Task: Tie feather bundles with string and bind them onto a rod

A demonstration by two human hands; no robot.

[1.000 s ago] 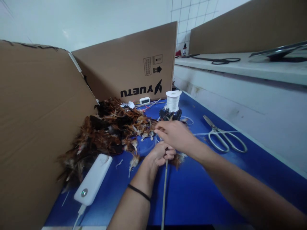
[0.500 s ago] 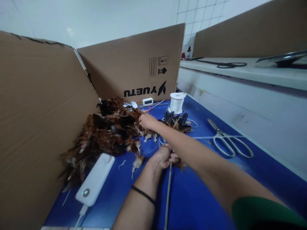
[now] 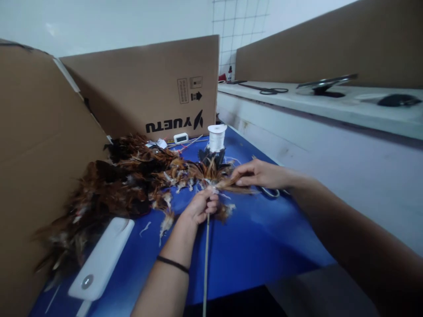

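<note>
My left hand is closed round a thin pale stick, whose lower part runs down toward the bottom of the view. At the stick's upper end, a tuft of dark and tan feathers fans out. My right hand pinches brown feathers, their base ends close to my left fingers. White string shows beside the left fist. Behind the tuft stands a spool of white cord. Scissors lie partly hidden below my right hand and wrist.
A large pile of brown and black feathers lies to the left, against cardboard panels. A white power bank rests at the front left of the blue table. Along the right runs a white ledge bearing other tools.
My right hand has moved from the feather pile rightward across the stick and now holds feathers by the tuft. The left hand keeps its grip. The view has swung right.
</note>
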